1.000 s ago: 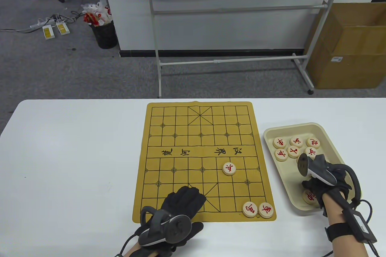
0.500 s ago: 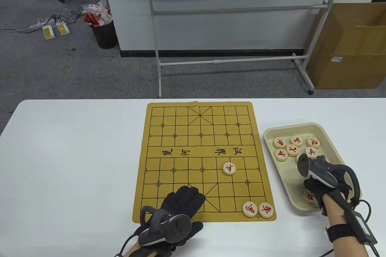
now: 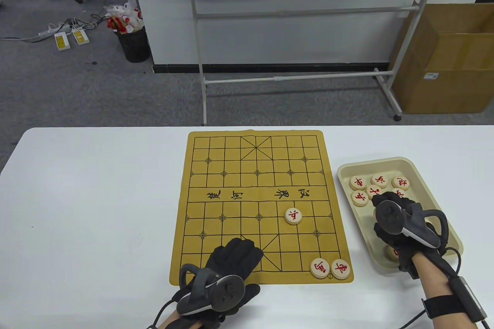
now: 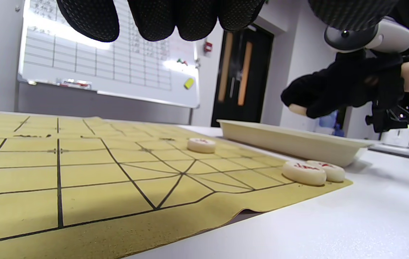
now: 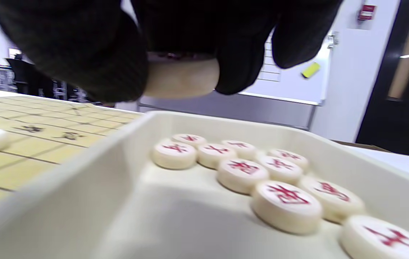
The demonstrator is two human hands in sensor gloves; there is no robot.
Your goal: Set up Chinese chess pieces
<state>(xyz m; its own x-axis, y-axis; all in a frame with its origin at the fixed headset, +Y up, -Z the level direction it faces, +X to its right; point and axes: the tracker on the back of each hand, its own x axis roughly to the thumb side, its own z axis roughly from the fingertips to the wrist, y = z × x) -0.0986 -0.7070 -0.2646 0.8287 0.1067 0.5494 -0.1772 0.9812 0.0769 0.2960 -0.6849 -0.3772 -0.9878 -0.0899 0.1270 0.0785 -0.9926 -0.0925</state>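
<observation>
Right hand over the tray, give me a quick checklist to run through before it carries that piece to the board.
1. Piece held: ok. The right hand pinches one piece between its fingers.
2. Piece lifted off the tray: ok, the left wrist view shows it above the rim.
3. Which character it carries: cannot tell, the face is hidden.
4. Board steady: ok, the left hand rests on its near edge.
5. Board pieces undisturbed: ok. The soldier lies alone, and the corner pair lies side by side.
</observation>
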